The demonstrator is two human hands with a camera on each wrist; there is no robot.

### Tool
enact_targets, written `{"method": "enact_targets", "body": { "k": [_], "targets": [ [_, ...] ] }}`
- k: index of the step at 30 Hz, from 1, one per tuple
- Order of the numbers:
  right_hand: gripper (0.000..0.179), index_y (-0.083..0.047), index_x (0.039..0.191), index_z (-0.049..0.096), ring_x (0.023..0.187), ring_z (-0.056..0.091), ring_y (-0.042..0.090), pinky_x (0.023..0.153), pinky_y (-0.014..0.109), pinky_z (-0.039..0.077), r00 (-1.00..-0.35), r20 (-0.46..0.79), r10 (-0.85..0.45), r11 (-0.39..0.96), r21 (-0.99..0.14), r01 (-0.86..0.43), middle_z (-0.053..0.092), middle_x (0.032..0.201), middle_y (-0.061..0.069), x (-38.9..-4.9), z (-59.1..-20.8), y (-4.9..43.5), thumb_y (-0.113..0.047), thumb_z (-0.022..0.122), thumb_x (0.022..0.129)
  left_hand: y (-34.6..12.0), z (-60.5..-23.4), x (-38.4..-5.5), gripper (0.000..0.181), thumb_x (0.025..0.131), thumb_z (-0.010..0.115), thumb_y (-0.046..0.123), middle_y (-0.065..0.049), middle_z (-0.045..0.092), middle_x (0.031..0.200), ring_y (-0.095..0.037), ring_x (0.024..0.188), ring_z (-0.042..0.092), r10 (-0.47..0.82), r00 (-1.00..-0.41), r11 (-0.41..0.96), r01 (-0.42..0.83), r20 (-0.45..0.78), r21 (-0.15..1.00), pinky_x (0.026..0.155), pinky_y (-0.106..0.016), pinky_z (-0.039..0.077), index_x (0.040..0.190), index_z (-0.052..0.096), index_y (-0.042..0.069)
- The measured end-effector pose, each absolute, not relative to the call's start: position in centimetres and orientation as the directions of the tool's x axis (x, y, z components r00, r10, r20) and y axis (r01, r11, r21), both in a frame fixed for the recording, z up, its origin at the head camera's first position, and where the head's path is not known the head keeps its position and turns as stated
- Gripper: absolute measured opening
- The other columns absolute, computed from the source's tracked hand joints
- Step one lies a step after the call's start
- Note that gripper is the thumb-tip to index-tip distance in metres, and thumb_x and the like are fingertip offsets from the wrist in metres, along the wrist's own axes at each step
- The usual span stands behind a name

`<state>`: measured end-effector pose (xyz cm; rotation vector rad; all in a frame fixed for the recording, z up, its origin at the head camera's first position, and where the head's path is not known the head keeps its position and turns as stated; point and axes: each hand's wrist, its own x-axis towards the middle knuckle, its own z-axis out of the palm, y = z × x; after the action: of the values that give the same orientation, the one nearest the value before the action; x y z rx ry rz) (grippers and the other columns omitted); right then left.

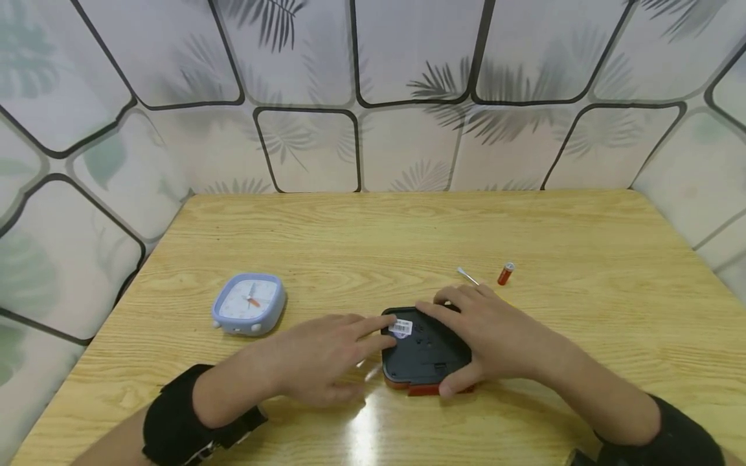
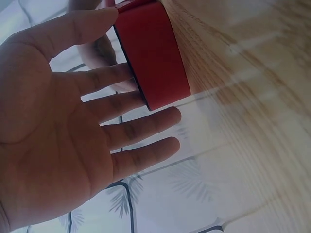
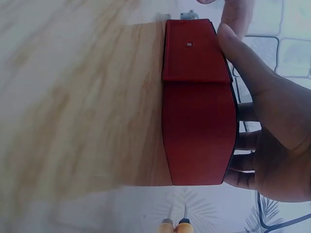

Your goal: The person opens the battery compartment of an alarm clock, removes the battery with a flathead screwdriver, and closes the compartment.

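Note:
A red box-like device with a black back (image 1: 424, 353) lies back side up on the table, a barcode label (image 1: 401, 327) near its far left corner. My right hand (image 1: 489, 333) holds it from the right, thumb at the near edge and fingers over the far right side. My left hand (image 1: 326, 353) is at its left, fingers straight, with fingertips at the label and left edge. In the left wrist view, its thumb is by a corner of the red side (image 2: 153, 56). A small screw (image 3: 189, 44) shows in the raised red section of the side.
A light blue alarm clock (image 1: 247, 304) stands face up at the left. Beyond the right hand lie a screwdriver (image 1: 468, 276), its handle partly hidden, and a small red battery (image 1: 505, 274). A patterned backdrop (image 1: 408, 149) borders the table's far edge and sides.

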<state>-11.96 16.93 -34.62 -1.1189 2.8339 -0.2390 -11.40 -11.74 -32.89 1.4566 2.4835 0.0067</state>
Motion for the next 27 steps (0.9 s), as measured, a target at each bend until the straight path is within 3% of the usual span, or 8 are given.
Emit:
{"method": "enact_targets", "body": {
  "k": [2,5,9,14,22,27],
  "targets": [
    [0.092,-0.022,0.146,0.053,0.120,0.054,0.024,0.102,0.050,0.045,-0.738,-0.024,-0.675,0.725,-0.206,-0.657,0.057,0.131,0.002,-12.04,-34.48,17.00,-0.081,0.059,0.076,-11.77,-32.84,-11.46,0.070,0.094,0.064,0.043,-0.008,0.029,0.163,-0.025,0.139,0.046,0.856,-0.463,0.499,0.856,-0.229,0.134,0.115,-0.041,0.040,0.153,0.039,0.015],
    [0.068,-0.021,0.136,0.062,0.116,0.057,0.022,0.098,0.047,0.051,-0.741,0.003,-0.672,0.720,-0.230,-0.655,0.059,0.129,0.000,-12.10,-34.22,17.06,-0.067,0.064,0.086,-11.81,-32.82,-11.52,0.070,0.094,0.064,0.043,-0.008,0.028,0.164,-0.024,0.139,0.046,0.854,-0.461,0.500,0.855,-0.241,0.138,0.115,-0.040,0.040,0.153,0.039,0.015],
    [0.049,-0.018,0.116,0.072,0.113,0.058,0.018,0.095,0.042,0.053,-0.708,0.071,-0.703,0.681,-0.224,-0.698,0.060,0.124,-0.001,-12.09,-34.18,16.98,-0.052,0.077,0.081,-11.87,-32.83,-11.56,0.070,0.094,0.063,0.043,-0.008,0.028,0.164,-0.024,0.139,0.046,0.855,-0.458,0.499,0.855,-0.245,0.142,0.115,-0.040,0.041,0.153,0.038,0.015],
    [0.035,-0.019,0.098,0.075,0.109,0.056,0.015,0.092,0.037,0.053,-0.653,0.163,-0.740,0.618,-0.220,-0.755,0.059,0.114,-0.004,-11.98,-34.44,16.83,-0.044,0.085,0.076,-11.90,-32.80,-11.51,0.071,0.094,0.063,0.044,-0.008,0.027,0.164,-0.024,0.139,0.046,0.854,-0.459,0.500,0.855,-0.245,0.138,0.114,-0.040,0.041,0.154,0.038,0.015],
    [0.022,-0.021,0.086,0.076,0.095,0.059,0.009,0.086,0.034,0.055,-0.602,0.136,-0.787,0.576,-0.190,-0.795,0.061,0.098,-0.009,-11.72,-34.27,16.38,-0.039,0.086,0.077,-11.84,-32.82,-11.37,0.069,0.093,0.062,0.050,-0.005,0.034,0.161,-0.026,0.153,0.023,0.883,-0.431,0.447,0.892,-0.185,0.059,0.124,-0.048,0.022,0.150,0.045,0.014],
    [0.018,-0.023,0.083,0.076,0.090,0.058,0.005,0.082,0.030,0.055,-0.571,0.149,-0.807,0.545,-0.184,-0.818,0.061,0.090,-0.013,-11.66,-34.21,16.29,-0.036,0.087,0.076,-11.63,-32.84,-11.38,0.060,0.096,0.061,0.044,-0.003,0.041,0.158,-0.019,0.151,0.029,0.914,-0.373,0.389,0.917,-0.158,0.083,0.123,-0.043,0.026,0.146,0.051,0.013]
  ]
}}
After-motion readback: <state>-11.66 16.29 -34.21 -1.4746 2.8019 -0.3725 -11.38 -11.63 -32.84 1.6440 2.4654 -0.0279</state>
